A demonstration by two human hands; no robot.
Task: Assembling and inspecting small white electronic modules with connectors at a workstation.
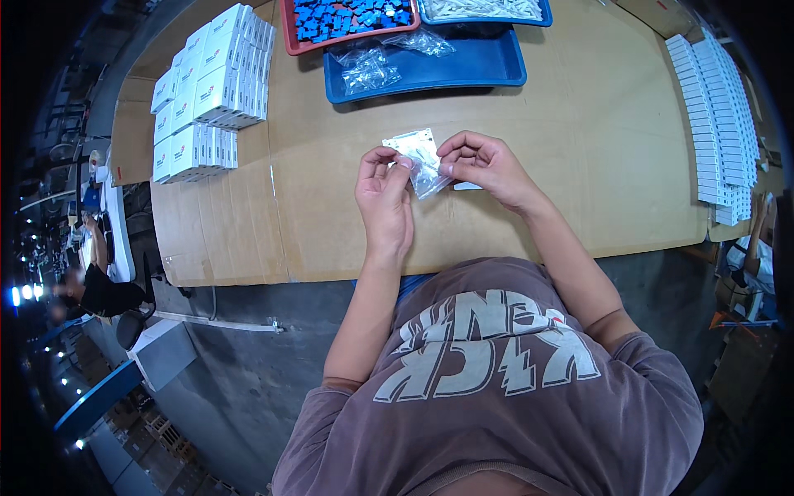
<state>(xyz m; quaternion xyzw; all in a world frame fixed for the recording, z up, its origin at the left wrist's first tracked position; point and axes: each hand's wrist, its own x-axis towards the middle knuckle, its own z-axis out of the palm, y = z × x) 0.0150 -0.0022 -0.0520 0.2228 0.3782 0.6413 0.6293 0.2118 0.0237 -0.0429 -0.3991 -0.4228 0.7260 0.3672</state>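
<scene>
Over the near middle of the table, my left hand (385, 192) pinches the left edge of a small clear plastic bag (427, 179) between thumb and fingers. My right hand (490, 170) is closed at the bag's right edge, thumb against the curled fingers. Pale contents show through the film, but their kind is hard to make out. Just beyond the bag lies or is held a flat white piece (420, 139) with small dark spots; whether it is inside the bag I cannot tell. Another white flat item (467, 187) peeks out under my right hand.
Brown cardboard covers the table (579, 124). At far left stand stacked white boxes (207, 91); more white boxes (713, 124) line the right. A blue tray (488, 70) with clear bags sits at the back, beside a red tray (291, 33) of blue pieces and another blue tray (529, 22) of white pieces.
</scene>
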